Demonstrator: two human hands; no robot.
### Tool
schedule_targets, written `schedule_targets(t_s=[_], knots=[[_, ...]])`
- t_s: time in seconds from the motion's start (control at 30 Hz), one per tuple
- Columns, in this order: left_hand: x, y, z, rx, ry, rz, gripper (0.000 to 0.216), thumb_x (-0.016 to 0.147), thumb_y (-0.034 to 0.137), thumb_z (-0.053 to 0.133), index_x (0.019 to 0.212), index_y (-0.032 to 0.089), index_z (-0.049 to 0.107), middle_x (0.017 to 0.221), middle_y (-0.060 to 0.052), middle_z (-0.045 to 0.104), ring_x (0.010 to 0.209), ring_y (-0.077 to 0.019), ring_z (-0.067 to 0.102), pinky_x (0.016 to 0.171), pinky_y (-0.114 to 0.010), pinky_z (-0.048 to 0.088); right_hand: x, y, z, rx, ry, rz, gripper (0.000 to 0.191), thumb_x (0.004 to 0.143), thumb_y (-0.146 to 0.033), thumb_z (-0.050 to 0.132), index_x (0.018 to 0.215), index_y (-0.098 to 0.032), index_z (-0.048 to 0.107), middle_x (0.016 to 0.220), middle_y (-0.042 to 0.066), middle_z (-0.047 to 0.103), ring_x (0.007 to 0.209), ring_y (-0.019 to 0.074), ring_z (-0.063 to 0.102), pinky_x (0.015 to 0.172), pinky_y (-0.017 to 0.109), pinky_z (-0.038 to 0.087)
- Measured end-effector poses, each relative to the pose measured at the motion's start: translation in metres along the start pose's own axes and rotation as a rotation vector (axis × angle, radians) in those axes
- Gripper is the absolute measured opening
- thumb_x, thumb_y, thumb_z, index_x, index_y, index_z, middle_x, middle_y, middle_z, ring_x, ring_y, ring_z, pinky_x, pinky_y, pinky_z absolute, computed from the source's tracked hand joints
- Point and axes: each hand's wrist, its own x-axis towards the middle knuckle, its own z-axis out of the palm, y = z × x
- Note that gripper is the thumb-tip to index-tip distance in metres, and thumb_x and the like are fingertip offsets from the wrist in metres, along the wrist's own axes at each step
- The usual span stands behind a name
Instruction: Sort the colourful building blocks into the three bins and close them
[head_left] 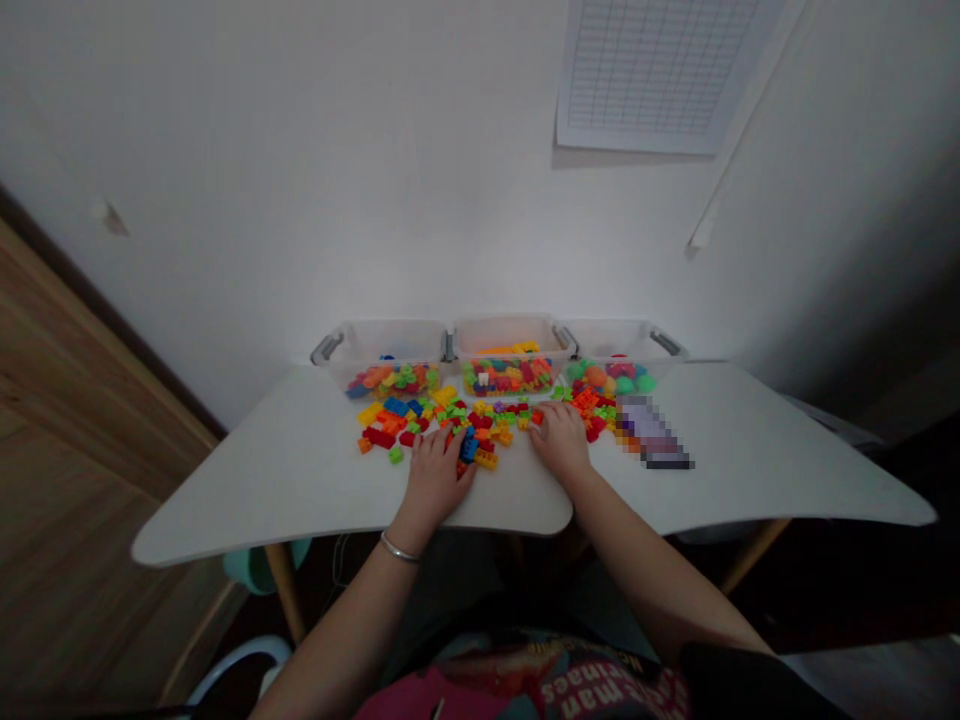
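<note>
Plastic toy building bricks in many colours lie in a loose heap along the middle of the white table (300,480). My left hand (436,475), a silver bangle at its wrist, rests low at the front of the heap. Its thumb and forefinger close around a blue toy brick (469,446), with orange pieces close by; the palm side is hidden. To the right, my right hand (562,440) bends its fingers over a red-orange toy brick (537,418) at its fingertips. A yellow brick (486,460) lies between the hands, nearer the left.
Against the wall stand three clear bins: the left bin (390,345) and middle bin (514,340) hold bricks, the right bin (619,345) holds round coloured pieces. A blurred-out phone-like object (656,435) lies at right. The table's front edge curves near my forearms.
</note>
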Motion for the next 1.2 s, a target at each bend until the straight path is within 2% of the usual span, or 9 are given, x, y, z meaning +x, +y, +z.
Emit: schedule_targets(t_s=[0.4,0.93,1.03,1.2], knots=[[0.0,0.001,-0.001,-0.002,-0.01,-0.002,0.057,0.085,0.039,0.057,0.137,0.017,0.051,0.138,-0.017,0.054,0.127,-0.0331,0.048,0.115,-0.056,0.027,-0.005,0.005,0.003,-0.076,0.012,0.06,0.032,0.082,-0.027,0.059,0.112,-0.016,0.067,0.116,0.013,0.066,0.112,0.0306,0.052,0.099,0.044,0.04],[0.001,0.001,-0.001,0.012,-0.02,0.0,0.057,0.085,0.04,0.058,0.137,0.016,0.053,0.138,-0.017,0.054,0.126,-0.0335,0.048,0.114,-0.056,0.028,-0.003,-0.002,-0.005,-0.036,-0.079,0.023,0.012,0.08,-0.025,0.06,0.088,-0.017,0.066,0.089,0.01,0.069,0.092,0.0269,0.058,0.087,0.038,0.042],[0.001,0.001,-0.001,0.009,-0.018,0.001,0.057,0.085,0.039,0.058,0.136,0.016,0.053,0.138,-0.017,0.055,0.126,-0.0334,0.048,0.114,-0.057,0.028,0.001,0.0,-0.005,0.047,-0.015,0.002,0.016,0.079,-0.024,0.06,0.091,-0.017,0.067,0.091,0.01,0.069,0.092,0.0259,0.059,0.087,0.038,0.044],[0.001,0.0,-0.001,0.01,-0.016,0.001,0.057,0.085,0.039,0.058,0.137,0.016,0.053,0.138,-0.016,0.055,0.126,-0.0337,0.049,0.114,-0.057,0.028,0.025,-0.003,-0.023,0.251,0.27,-0.061,0.021,0.081,-0.025,0.055,0.098,-0.018,0.066,0.095,0.01,0.068,0.095,0.0243,0.059,0.089,0.039,0.045]])
